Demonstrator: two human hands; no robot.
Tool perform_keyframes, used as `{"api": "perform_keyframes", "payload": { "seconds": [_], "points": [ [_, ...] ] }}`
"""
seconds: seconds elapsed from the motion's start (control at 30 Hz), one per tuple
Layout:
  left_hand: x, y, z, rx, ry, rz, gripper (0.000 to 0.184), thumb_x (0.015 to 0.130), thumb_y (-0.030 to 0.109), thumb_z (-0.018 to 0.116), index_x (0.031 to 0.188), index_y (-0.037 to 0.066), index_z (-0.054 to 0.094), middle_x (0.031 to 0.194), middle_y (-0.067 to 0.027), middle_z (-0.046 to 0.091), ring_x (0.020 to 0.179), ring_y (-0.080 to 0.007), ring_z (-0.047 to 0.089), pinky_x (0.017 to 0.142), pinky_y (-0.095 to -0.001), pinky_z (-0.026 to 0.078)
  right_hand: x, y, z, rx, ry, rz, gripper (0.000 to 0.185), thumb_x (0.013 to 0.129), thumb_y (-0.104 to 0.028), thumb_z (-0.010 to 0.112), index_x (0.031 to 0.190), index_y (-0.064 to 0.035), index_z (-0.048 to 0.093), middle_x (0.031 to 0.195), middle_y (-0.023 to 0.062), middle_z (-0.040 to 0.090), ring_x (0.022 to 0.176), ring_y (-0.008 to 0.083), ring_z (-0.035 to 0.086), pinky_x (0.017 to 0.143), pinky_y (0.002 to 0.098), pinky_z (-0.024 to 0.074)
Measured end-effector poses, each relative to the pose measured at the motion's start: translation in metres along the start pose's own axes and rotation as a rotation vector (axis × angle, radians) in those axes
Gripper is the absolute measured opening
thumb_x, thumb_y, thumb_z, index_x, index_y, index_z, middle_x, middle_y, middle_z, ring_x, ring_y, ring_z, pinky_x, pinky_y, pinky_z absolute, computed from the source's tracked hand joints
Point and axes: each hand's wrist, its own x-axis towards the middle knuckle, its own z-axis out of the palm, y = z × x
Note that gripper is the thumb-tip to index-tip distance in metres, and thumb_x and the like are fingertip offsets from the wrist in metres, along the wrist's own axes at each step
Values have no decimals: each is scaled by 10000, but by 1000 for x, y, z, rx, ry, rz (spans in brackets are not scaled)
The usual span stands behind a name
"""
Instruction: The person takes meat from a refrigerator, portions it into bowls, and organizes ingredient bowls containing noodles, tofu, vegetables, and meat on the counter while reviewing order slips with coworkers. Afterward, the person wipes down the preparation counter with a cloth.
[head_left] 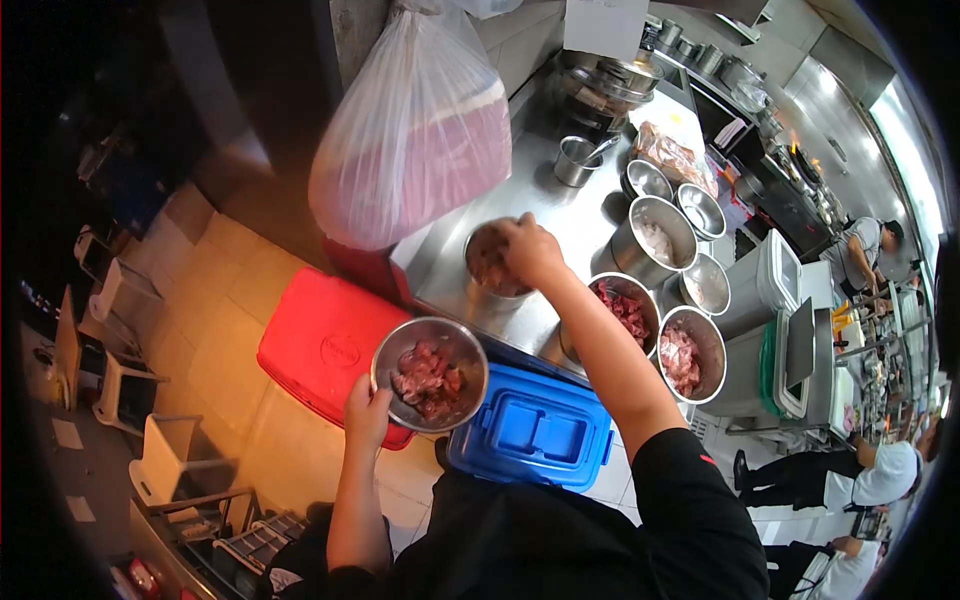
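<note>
The left hand (368, 415) clasps a metal bowl (462, 347) of meat (428, 382), seven o'clock from the table's (583, 222) pot (478, 248); the right hand (533, 250) reaches over its two-o'clock rim, finger grasp unclear

Pale chairs (152, 458), possibly plastic, edge the amber-lit tiled floor (235, 365).
</note>
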Motion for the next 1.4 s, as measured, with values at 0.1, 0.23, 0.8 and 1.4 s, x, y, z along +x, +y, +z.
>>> {"api": "perform_keyframes", "payload": {
  "seconds": [0.1,0.23,0.8,1.4],
  "points": [
    [11,24,22,-45,14,124,135,793,120,558,866,7,563,739,-111,588,710,-183,577,647,-343,453,5,8,14,26,-47,22,343,861,-134,596,1200,-181,568,1154,201,565,997,389,619,868,435,518],
    [29,24,44,-42,-72,110,161,799,127,550,894,1,579,753,-117,602,744,-203,610,674,-347,471,19,36,16,302,55,-28,215,869,-137,585,1071,-70,612,1045,215,609,965,409,597,853,447,479],
    [55,36,93,-185,-283,98,154,894,96,502,991,-2,571,769,-104,608,572,-207,628,431,-326,538,-116,-24,-41,437,-215,-319,406,719,101,563,1092,-47,625,1121,157,626,1067,336,597,919,384,483],
    [48,69,81,-99,-275,142,138,852,71,498,940,-15,561,721,-116,596,512,-240,615,402,-348,522,-113,-23,14,140,-221,-90,248,857,-161,567,1092,-131,639,1111,176,632,976,361,629,824,440,506]
  ]
}}
